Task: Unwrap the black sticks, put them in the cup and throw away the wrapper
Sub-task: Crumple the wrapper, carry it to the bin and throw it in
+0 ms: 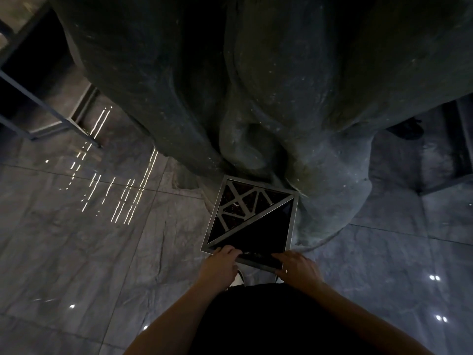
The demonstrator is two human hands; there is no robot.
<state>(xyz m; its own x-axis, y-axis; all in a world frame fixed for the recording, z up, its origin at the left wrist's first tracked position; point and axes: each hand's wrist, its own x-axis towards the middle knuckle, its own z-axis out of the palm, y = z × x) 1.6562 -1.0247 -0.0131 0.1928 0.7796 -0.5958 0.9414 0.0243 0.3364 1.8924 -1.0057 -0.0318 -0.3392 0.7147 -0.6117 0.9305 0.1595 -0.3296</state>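
Your left hand (220, 265) and right hand (298, 266) are pinching, fingers curled, a dark wrapped bundle (257, 258) stretched between them, just before the bin (249, 219).

Dim room: glossy grey marble floor (76, 239) (light reflections), huge stone sculpture (256, 73).

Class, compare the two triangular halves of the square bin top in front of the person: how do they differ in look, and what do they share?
The far half is covered by a pale metal lattice with dark speckled material under it; the near half is plain black, with no lattice. The far half lies toward the big stone shape; the near half lies toward the left hand and right hand, which hold something dark at its edge. Both sit inside one metal frame.
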